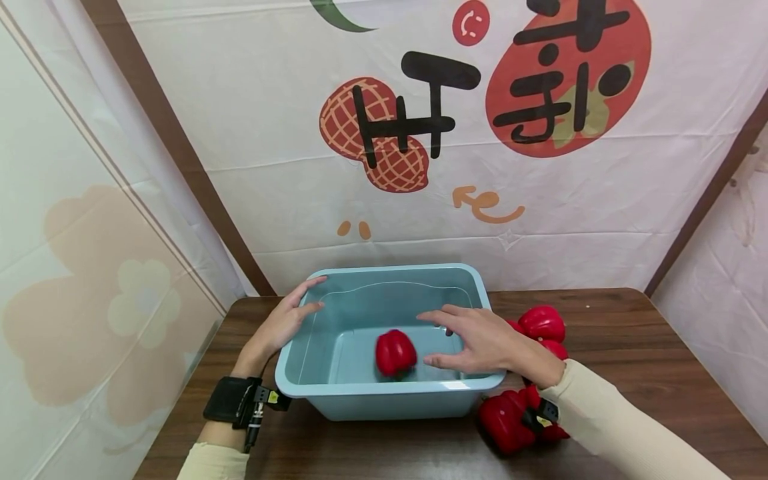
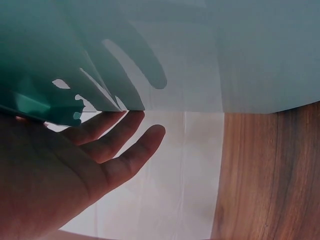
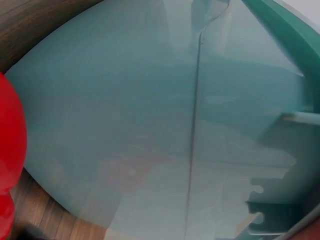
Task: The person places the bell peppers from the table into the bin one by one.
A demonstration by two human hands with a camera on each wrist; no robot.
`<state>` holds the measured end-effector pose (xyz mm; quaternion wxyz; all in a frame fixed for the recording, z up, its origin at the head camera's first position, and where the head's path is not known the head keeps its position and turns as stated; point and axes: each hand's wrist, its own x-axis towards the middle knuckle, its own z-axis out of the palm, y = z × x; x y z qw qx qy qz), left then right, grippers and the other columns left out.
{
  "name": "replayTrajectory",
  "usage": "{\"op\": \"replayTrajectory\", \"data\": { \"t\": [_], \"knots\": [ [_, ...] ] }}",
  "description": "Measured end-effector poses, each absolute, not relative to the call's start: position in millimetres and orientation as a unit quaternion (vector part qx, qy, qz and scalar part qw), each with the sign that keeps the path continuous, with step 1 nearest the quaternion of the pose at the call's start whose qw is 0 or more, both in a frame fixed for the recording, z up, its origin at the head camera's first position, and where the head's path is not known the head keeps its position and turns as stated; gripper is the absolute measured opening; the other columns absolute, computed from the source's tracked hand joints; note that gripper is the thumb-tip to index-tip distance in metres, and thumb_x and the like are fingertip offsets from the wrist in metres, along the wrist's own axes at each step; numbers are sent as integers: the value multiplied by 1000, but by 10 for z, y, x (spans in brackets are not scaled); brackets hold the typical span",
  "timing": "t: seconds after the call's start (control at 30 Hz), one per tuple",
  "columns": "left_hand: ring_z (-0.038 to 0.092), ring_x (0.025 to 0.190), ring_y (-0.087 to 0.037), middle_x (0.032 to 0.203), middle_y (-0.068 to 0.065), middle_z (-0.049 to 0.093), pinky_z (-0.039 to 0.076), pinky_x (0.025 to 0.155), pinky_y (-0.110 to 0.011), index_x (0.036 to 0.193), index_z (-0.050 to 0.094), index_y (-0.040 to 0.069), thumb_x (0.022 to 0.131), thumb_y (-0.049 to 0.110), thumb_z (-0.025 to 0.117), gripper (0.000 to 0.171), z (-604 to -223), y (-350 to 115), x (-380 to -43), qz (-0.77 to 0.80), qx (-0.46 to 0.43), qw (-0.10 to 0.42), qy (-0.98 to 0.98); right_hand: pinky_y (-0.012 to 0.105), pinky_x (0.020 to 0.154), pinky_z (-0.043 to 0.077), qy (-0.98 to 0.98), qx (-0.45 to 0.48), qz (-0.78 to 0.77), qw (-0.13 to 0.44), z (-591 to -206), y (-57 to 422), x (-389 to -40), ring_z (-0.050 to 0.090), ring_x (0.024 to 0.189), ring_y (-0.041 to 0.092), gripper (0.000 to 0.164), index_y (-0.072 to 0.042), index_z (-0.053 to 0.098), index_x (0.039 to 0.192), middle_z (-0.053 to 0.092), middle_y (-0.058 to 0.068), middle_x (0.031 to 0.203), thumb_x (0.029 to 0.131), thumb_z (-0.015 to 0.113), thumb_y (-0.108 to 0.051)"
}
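A light-blue plastic bin (image 1: 396, 388) stands on the table with one red bell pepper (image 1: 395, 353) on its floor. My left hand (image 1: 289, 319) grips the bin's left rim, thumb inside and fingers along the outer wall. In the left wrist view those fingers (image 2: 122, 135) meet the outer wall (image 2: 195, 55). Over the right part of the bin, my right hand (image 1: 474, 337) hovers with fingers spread and nothing in them, right of the pepper. The right wrist view is mostly the bin's outer wall (image 3: 120, 115).
Several more red bell peppers lie right of the bin, among them one at the front (image 1: 506, 421) and one farther back (image 1: 543, 323), partly behind my right forearm. A brown wooden table (image 1: 648, 393) carries everything. A white printed cloth (image 1: 270, 193) hangs behind.
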<state>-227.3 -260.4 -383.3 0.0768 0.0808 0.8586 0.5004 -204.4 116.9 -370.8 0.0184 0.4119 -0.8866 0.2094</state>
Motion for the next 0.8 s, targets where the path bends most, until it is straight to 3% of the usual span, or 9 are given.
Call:
{"op": "replayTrajectory", "data": {
  "t": [0.8],
  "knots": [
    [42,132,-41,161,-15,23,51,88,-47,154,33,23,103,21,47,53,-3846,-2611,-2274,503,76,78,857,31,79,54,-872,414,260,33,-3695,1199,-2052,59,93,4,61,-26,55,140,62,-6,118,86,67,-53]
  ]
}}
